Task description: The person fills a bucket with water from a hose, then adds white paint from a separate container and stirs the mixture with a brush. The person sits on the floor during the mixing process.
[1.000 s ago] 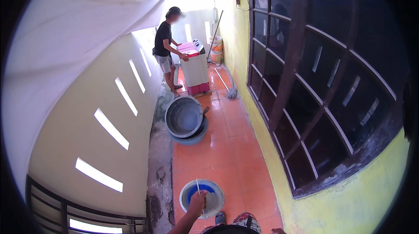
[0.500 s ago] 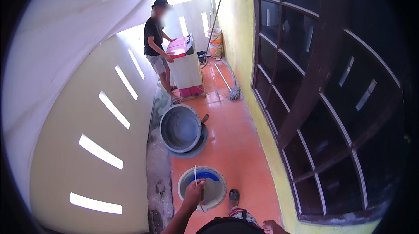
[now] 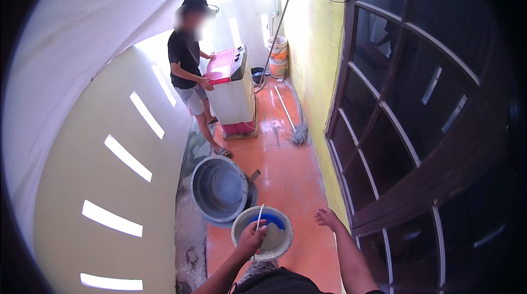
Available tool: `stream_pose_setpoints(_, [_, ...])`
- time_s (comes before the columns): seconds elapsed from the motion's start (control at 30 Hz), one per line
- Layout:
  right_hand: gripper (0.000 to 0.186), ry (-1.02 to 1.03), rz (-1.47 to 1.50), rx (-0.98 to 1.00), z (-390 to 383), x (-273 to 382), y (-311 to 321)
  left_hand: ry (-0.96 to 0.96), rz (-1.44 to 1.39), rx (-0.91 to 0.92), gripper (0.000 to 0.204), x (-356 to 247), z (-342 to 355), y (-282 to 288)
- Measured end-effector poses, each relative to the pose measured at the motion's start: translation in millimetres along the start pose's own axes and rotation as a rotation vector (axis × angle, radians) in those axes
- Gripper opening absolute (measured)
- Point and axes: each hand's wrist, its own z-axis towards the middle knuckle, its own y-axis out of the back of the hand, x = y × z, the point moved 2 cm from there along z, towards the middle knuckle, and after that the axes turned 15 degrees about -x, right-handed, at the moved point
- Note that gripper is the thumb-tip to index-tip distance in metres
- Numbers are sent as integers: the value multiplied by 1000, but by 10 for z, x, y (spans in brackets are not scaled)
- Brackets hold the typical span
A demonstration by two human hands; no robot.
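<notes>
My left hand (image 3: 251, 240) is closed around the thin white handle of a round grey bucket (image 3: 285, 251), low in front of me. Something blue (image 3: 276, 219) shows inside against the bucket's far wall; its kind is unclear. My right hand (image 3: 327, 218) hangs in the air right of the bucket, holding nothing, its fingers apart and slightly bent. Just beyond the bucket, to the left, lies a large grey basin (image 3: 196, 198) set at a slant on another round grey one.
A person (image 3: 189, 63) stands ahead with both hands on the pink lid of a white washing machine (image 3: 230, 99). A mop (image 3: 299, 134) lies by the right wall, near stacked buckets (image 3: 278, 52) and a hose. A dark-framed window (image 3: 379, 91) lines the right side.
My right hand has risen from the lower edge and stretched forward. The view has moved closer to the basin and washing machine; my left hand keeps its grip on the bucket handle.
</notes>
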Motion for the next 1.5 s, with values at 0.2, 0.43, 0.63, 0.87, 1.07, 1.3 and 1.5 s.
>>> stream_pose_setpoints(0.2, [15,-500,-203,-320,369,-988,386,8,72,46,33,-516,1541,-394])
stream_pose_setpoints(0.43, [15,-877,-89,-276,307,-953,452,-160,236,146,33,-1246,3104,-963])
stream_pose_setpoints(0.63, [15,-896,-38,-187,1151,-405,189,-234,234,45,32,-1662,4248,-1405])
stream_pose_setpoints(0.87, [17,-657,-204,-86,3244,644,331,-181,198,-147,30,-1995,5014,-1494])
stream_pose_setpoints(1.07, [27,-373,-88,-24,5105,2386,139,-146,40,-366,28,-2084,5065,-1300])
stream_pose_setpoints(1.3, [27,-322,-311,193,5788,3089,-1053,19,-64,-630,24,-2028,4872,-615])
stream_pose_setpoints(1.5, [25,-245,-516,453,5391,2979,-2056,7,-60,-734,21,-1948,5083,-210])
